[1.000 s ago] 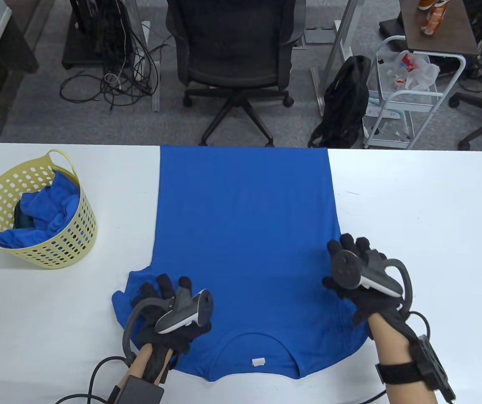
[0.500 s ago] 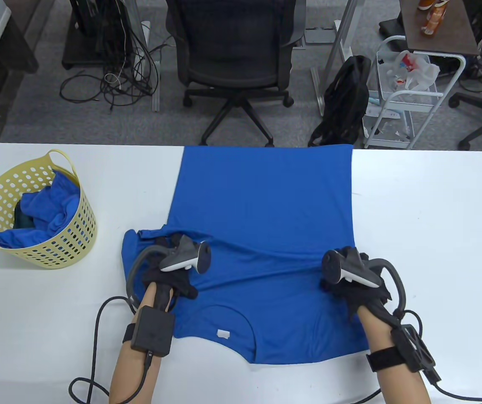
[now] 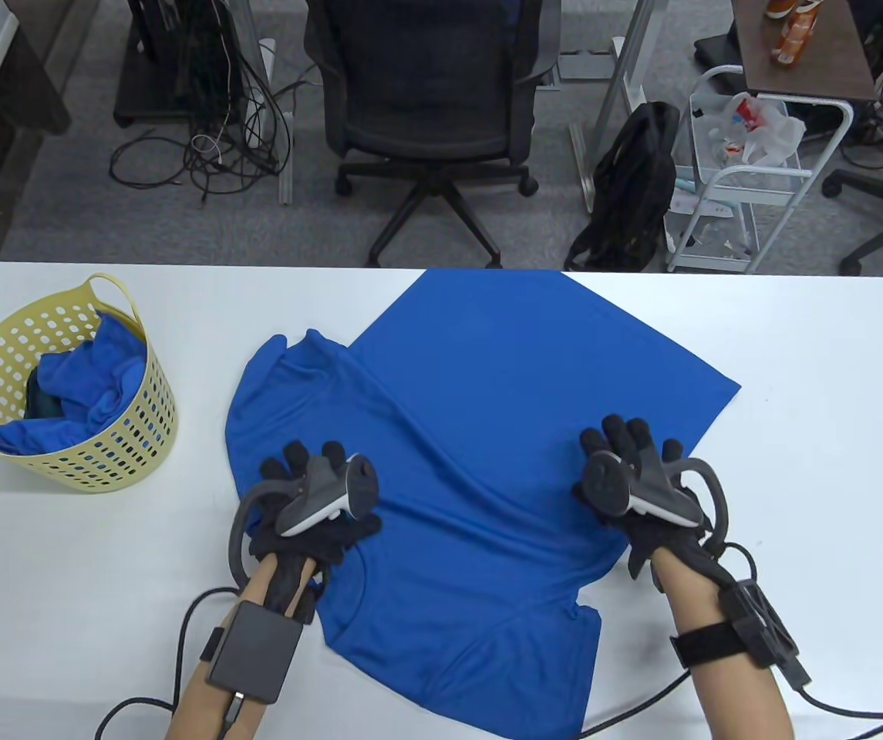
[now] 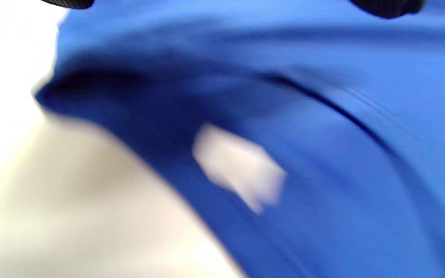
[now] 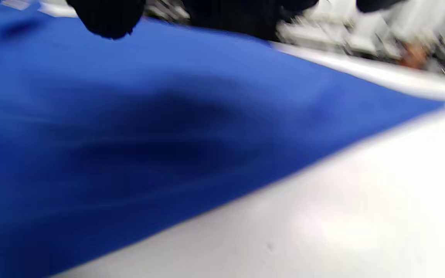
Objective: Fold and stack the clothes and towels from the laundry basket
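Blue T-shirt (image 3: pixel 472 462) lies skewed on the white table (image 3: pixel 796 370), one corner at the far edge. Left hand (image 3: pixel 310 509) and right hand (image 3: pixel 638 486) rest flat on it, fingers straight, pinching nothing. Risk, as judged: flat palms dragging the cloth could bunch it further or push the far corner off the edge. Yellow basket (image 3: pixel 63 385) at left holds more blue laundry. Beyond the table: office chair (image 3: pixel 429 100), floor cables, black backpack (image 3: pixel 634 185), white cart (image 3: pixel 749 177).
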Available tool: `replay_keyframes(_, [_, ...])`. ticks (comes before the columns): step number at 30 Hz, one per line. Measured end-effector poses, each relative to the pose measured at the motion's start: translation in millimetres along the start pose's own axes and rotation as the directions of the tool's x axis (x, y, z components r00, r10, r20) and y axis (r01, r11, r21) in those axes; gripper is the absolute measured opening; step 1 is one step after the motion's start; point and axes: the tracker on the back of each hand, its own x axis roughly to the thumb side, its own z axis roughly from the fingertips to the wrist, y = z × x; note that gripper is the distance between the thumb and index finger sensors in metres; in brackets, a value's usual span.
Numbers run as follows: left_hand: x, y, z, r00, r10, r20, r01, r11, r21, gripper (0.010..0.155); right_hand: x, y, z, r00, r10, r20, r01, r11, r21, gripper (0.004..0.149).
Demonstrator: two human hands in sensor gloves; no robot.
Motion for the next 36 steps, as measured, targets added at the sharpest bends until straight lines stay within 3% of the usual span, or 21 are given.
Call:
replay_keyframes(2, [10.7, -21.0, 2.3, 0.996, -0.068, 0.050, 0.072, 0.994, -0.081, 0.114, -16.7, 12.4, -14.7, 0.988, -0.087, -0.128, 0.104, 0.985, 0.137, 0.078])
replay_keyframes(5, [11.2, -31.9, -1.1, 0.976, -0.211, 0.053, 0.214, 0.976, -0.048, 0.116, -31.4, 29.1, -13.2, 0.970, -0.106, -0.218, 0.156, 0.961, 0.228, 0.079])
replay_keyframes(7, [5.3, -25.4, -8.6, 0.986, -0.134, 0.101, 0.136, 0.991, -0.016, 0.115, -31.6, 28.9, -0.7, 0.978, -0.079, -0.191, 0.106, 0.986, 0.132, 0.081])
replay_keyframes(10, [-4.9, -5.4, -32.0, 0.992, -0.095, 0.085, 0.098, 0.995, -0.035, 0.113, -29.3, 30.4, 28.7, 0.974, 0.143, -0.176, -0.109, 0.975, 0.194, 0.084])
replay_keyframes(12, [-11.9, 9.0, -45.1, 0.991, -0.121, 0.050, 0.121, 0.993, 0.000, 0.110, -28.1, 34.3, 48.6, 0.968, 0.187, -0.168, -0.152, 0.968, 0.200, 0.086])
replay_keyframes(17, [-42.4, 39.5, -62.2, 0.954, -0.191, -0.230, 0.216, 0.973, 0.087, 0.105, -9.0, 41.1, 100.3, 0.986, 0.165, 0.002, -0.162, 0.971, 0.176, 0.084])
replay_keyframes(20, [-54.4, 41.3, -56.5, 0.941, -0.194, -0.276, 0.234, 0.965, 0.118, 0.100, 6.9, 36.3, 112.9, 0.977, 0.181, 0.116, -0.198, 0.967, 0.158, 0.080])
replay_keyframes(23, [-54.6, 37.5, -35.2, 0.968, -0.125, -0.216, 0.163, 0.972, 0.172, 0.104, -3.3, 18.3, 99.6, 0.985, 0.152, 0.079, -0.157, 0.986, 0.052, 0.076])
replay_keyframes(25, [-49.0, 24.0, -13.6, 0.995, -0.022, -0.099, 0.042, 0.978, 0.202, 0.108, -29.7, 9.6, 76.8, 0.998, 0.058, 0.024, -0.059, 0.998, 0.005, 0.080])
replay_keyframes(28, [-42.4, -3.0, 3.5, 1.000, -0.002, 0.026, 0.001, 0.998, 0.057, 0.114, -72.0, 21.9, 47.7, 0.982, -0.155, -0.112, 0.168, 0.978, 0.126, 0.089])
replay_keyframes(31, [-46.5, -26.5, 5.3, 0.997, -0.073, 0.014, 0.073, 0.996, -0.053, 0.120, -103.2, 46.3, 38.8, 0.913, -0.292, -0.285, 0.367, 0.892, 0.263, 0.096])
replay_keyframes(34, [-63.3, -38.0, 6.3, 0.996, -0.081, 0.047, 0.085, 0.993, -0.087, 0.123, -111.3, 59.2, 47.0, 0.893, -0.317, -0.319, 0.407, 0.873, 0.270, 0.098])
replay_keyframes(36, [-78.3, -38.0, 8.2, 0.997, -0.067, 0.023, 0.068, 0.996, -0.063, 0.122, -103.0, 57.9, 56.4, 0.931, -0.242, -0.271, 0.316, 0.908, 0.275, 0.101])
